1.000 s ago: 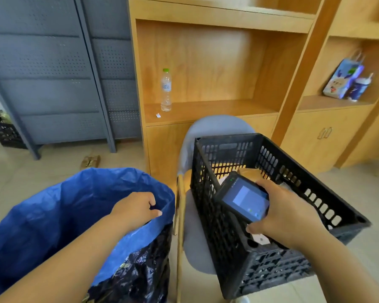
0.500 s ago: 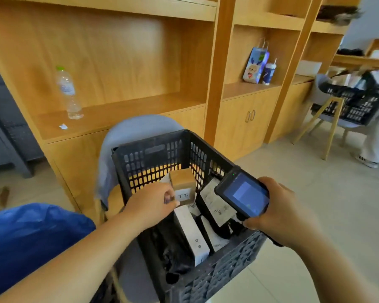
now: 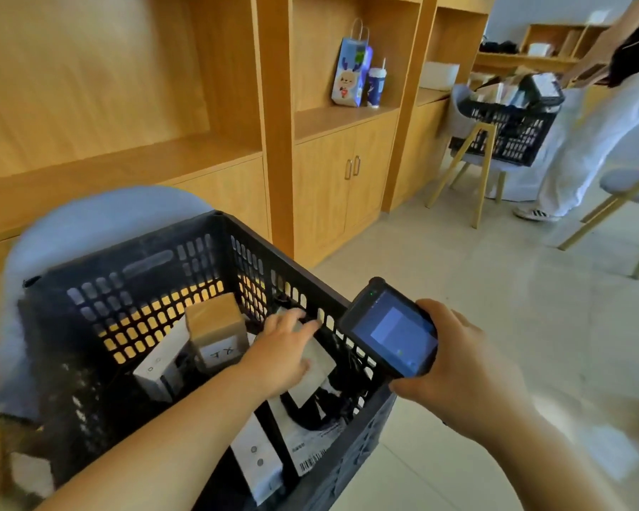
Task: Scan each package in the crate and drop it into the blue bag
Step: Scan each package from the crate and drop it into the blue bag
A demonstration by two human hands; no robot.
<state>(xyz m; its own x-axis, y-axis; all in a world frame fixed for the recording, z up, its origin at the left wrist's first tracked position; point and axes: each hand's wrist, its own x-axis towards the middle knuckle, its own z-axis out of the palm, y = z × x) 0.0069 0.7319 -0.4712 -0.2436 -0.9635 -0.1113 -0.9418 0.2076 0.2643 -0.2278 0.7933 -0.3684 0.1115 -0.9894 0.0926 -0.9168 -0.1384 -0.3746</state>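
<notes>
Several packages point(image 3: 214, 322) lie in crate point(image 3: 146, 258); left hand point(image 3: 281, 350) rests flat on one, right hand point(image 3: 458, 366) grips scanner point(image 3: 395, 333)

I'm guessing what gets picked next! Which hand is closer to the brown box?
Left. The left hand is inside the crate, just beside the brown box, touching a flat pale package. The right hand is outside the crate, holding the scanner.
</notes>
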